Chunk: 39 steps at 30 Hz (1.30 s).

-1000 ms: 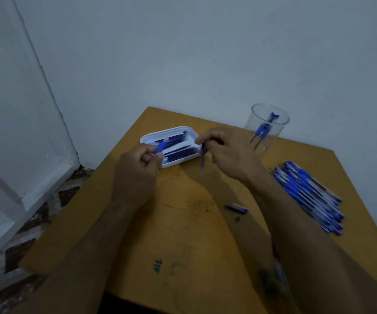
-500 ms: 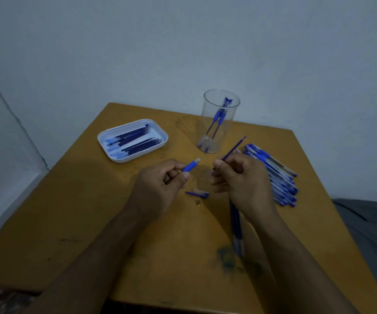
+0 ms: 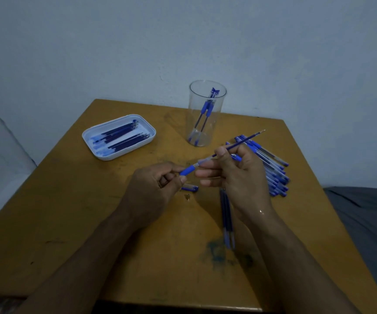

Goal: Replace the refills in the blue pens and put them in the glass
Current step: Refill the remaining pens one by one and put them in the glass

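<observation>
The left hand held a blue pen barrel over the middle of the table, fingers curled around it and the thumb pressed along its grip, the open end pointing right. The right hand pinched a refill between thumb and forefinger, the other fingers loosely stretched toward the left hand. The refill slanted up toward the far right corner, its metal tip in the air, its lower end meeting the mouth of the barrel; whether it had entered could not be told.

The glass stood upright near the far edge of the table, with a few blue pens leaning inside it. A white tray lay toward the far left corner, holding a row of refills. A heap of pens lay along the right edge, just behind the right hand. A small blue pen part lay on the table between the hands. Two loose refills lay side by side under the right wrist, pointing toward the near edge.
</observation>
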Available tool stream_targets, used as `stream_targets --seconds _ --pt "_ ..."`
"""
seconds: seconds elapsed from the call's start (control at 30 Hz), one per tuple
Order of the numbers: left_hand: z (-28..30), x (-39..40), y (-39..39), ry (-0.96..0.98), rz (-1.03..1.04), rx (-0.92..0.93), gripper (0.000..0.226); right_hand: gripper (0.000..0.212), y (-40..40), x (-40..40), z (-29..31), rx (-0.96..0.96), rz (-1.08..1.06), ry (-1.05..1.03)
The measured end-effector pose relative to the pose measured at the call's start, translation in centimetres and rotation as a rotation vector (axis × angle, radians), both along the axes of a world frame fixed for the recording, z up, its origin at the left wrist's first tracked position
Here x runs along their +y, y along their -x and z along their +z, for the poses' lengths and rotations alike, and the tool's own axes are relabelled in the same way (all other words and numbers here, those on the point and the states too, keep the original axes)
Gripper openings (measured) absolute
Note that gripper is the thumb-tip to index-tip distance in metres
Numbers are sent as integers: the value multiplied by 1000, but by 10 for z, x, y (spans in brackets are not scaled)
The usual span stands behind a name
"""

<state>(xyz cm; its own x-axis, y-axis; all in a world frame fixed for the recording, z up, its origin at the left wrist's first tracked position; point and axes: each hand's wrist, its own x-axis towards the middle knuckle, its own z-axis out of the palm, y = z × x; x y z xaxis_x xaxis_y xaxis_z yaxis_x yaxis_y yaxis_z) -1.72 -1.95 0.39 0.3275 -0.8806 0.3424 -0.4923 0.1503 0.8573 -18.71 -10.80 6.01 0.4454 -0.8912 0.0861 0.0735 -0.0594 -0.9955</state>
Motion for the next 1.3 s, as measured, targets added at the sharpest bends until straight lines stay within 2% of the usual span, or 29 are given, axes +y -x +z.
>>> stream_targets --seconds 0.13,0.63,0.8,0.97,1.07,1.2,1.3 --pt "0 1 0 10 1 -43 18 16 0 1 0 24 -3 28" --pt "2 1 1 3 -19 -20 20 17 2 -2 -5 50 46 7" --pt "4 2 1 -5 -17 -10 20 29 2 0 -4 -17 -20 -3" --pt "5 3 1 -23 -19 -14 18 21 1 2 -9 210 111 48" --pt "9 3 -2 -48 9 43 16 24 1 2 -7 273 122 90" --pt "14 4 -5 -51 47 131 20 4 3 1 -8 678 255 405" --pt "15 6 -7 -86 55 120 15 15 -2 7 -16 882 347 535"
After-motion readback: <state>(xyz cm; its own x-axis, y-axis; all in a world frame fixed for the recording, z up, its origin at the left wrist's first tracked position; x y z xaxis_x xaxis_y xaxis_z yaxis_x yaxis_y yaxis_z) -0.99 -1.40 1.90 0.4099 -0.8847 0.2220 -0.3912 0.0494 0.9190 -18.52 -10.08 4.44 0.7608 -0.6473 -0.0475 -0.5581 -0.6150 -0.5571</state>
